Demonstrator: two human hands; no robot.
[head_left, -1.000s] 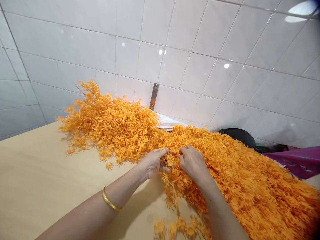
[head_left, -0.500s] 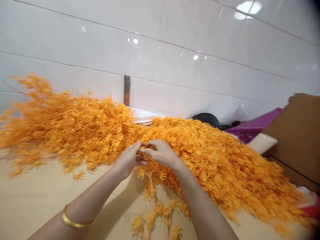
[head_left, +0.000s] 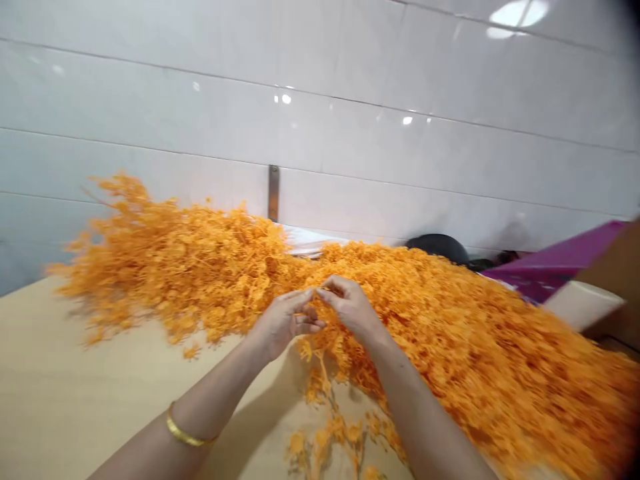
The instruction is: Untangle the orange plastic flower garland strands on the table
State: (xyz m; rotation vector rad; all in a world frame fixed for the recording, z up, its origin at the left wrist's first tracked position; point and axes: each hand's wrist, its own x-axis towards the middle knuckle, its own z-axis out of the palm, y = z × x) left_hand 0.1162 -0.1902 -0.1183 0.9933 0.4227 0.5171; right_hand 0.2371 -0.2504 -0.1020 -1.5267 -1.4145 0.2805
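My left hand (head_left: 285, 323) is in front of the orange heap, thumb and forefinger pinched, the other fingers curled. My right hand (head_left: 353, 307) meets it fingertip to fingertip, also in a pinch. Whatever is between the tips is too small to make out against the orange behind. Beneath the hands, a branching orange artificial flower stem (head_left: 327, 387) lies on the table, its top partly behind them. Around and behind spreads a big pile of orange artificial flower sprays (head_left: 440, 320), continuing as a second mound (head_left: 190, 267) at the left.
The pale tabletop (head_left: 125, 393) shows at the front left. White tiled wall (head_left: 175, 113) rises behind, with a metal strip (head_left: 273, 193) fixed to it. At the back right are a dark round object (head_left: 439, 247), purple sheeting (head_left: 555, 260), a cream-coloured piece (head_left: 583, 305) and a cardboard box (head_left: 620, 267).
The view has shifted, so everything sits farther right and slightly lower. Both hands remain together at the pile's front, their fingertips now meeting in a pinch.
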